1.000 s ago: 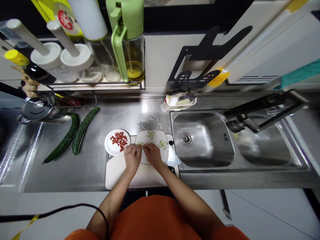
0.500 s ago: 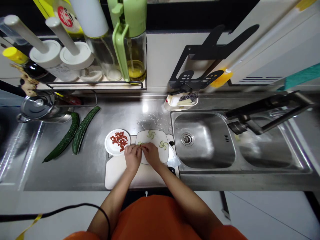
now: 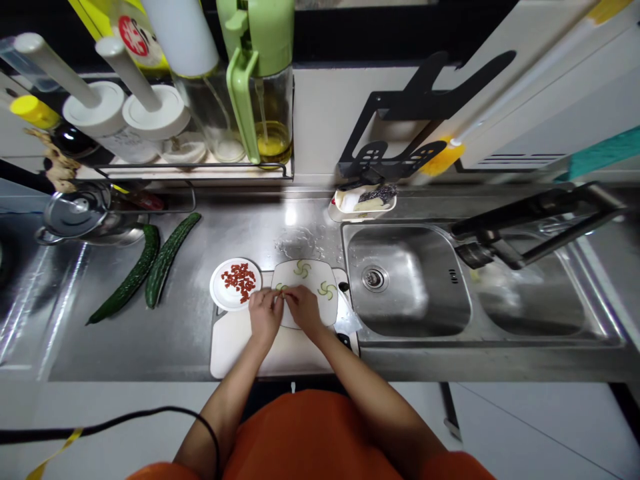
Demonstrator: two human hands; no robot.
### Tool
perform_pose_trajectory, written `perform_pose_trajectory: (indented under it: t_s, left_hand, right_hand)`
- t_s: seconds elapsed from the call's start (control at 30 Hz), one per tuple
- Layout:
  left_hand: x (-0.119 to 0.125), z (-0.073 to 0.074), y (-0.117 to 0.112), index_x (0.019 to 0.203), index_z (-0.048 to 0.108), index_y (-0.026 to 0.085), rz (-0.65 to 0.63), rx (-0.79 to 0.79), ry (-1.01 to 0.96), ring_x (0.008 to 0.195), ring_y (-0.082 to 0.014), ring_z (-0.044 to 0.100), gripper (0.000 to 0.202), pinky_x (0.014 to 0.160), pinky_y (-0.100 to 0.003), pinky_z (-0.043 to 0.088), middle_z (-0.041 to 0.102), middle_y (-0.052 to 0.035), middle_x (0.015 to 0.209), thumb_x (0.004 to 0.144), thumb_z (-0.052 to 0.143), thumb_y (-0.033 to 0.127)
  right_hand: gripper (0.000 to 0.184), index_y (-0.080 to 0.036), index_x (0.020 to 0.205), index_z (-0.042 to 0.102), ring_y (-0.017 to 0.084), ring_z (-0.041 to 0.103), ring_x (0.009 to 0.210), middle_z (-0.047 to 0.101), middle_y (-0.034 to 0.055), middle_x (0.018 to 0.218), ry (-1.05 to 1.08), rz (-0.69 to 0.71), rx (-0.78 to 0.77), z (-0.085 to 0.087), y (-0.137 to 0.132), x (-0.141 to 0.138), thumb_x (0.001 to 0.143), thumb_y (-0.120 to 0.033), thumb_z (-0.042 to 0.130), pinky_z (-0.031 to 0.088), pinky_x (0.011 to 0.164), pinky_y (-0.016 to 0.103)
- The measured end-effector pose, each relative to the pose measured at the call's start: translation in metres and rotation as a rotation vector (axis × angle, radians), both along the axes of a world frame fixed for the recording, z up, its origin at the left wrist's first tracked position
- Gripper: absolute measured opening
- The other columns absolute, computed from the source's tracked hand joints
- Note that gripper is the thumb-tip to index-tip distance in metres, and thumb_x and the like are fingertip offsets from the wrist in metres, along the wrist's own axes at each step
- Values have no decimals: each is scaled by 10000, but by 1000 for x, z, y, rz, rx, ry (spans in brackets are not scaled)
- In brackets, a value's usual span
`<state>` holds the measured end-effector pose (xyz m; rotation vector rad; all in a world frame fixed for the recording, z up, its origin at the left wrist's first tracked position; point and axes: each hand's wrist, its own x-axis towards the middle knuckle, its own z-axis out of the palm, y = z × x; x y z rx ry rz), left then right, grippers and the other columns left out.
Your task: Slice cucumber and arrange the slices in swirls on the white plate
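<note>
We get dim, cool light: a white glare spot on the counter (image 3: 235,230), sheen in the sink (image 3: 400,267), dark shadow below the rack (image 3: 220,172), and stretched edges.

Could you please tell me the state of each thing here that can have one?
Left hand: curled, contents unclear.
Right hand: curled, contents unclear.
Square plate: bearing swirls of green slices.
Round plate: bearing red pieces.
Cutting board: flat, under the square plate.
Knife: lying flat.
Cucumbers: unpeeled, lying side by side.
Oil dispenser: upright, partly filled.
Faucet: no stream visible.
Pot: apparently lidded.
</note>
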<state>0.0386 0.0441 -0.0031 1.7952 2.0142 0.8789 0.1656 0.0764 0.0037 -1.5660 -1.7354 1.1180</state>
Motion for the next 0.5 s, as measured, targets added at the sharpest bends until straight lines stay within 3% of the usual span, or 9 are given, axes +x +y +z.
perform_pose_trajectory:
  t_s: [0.33,0.5]
  left_hand:
    - [-1,5,0,915,683,187,-11,0,-24,887,-213,550,178,847,-369,414,638,-91,905,849,547,283]
    - [-1,11,0,910,688,192,-11,33,-64,924,-216,555,180,865,-378,424,640,-91,906,844,559,299]
  right_hand:
    - [166,-198,835,711,168,584,736,653,49,791,0,-101,-20,7,3,7,788,-216,553,456,727,300]
    - [179,-218,815,708,173,619,759,700,30,817,102,-165,-142,12,7,13,758,-223,539,477,744,307]
